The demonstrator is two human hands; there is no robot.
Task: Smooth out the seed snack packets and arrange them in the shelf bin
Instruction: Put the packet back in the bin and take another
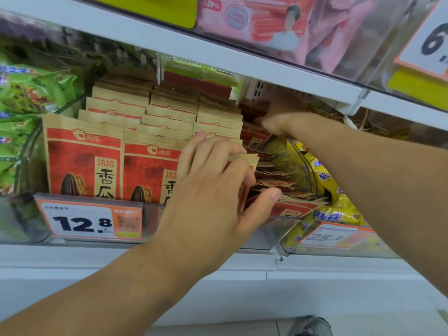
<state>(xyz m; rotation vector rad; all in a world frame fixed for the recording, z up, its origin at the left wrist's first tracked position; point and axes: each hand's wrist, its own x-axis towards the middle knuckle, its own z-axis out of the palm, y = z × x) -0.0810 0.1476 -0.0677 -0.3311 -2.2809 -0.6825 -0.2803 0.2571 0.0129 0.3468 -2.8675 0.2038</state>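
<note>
Left hand (213, 187) pinches upright seed packets (244, 159) by top edge, third row of clear bin (266, 229). Right hand (278, 120) reaches deep behind; grip unclear. Fallen packets (278, 183) fill right side.

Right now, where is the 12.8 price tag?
In the head view, the 12.8 price tag hangs lower left on the bin's front, below the red seed packets, left of the left hand.

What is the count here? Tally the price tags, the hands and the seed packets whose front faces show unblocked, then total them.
Price tags: 3
Hands: 2
Seed packets with front showing: 2
Total: 7
</note>
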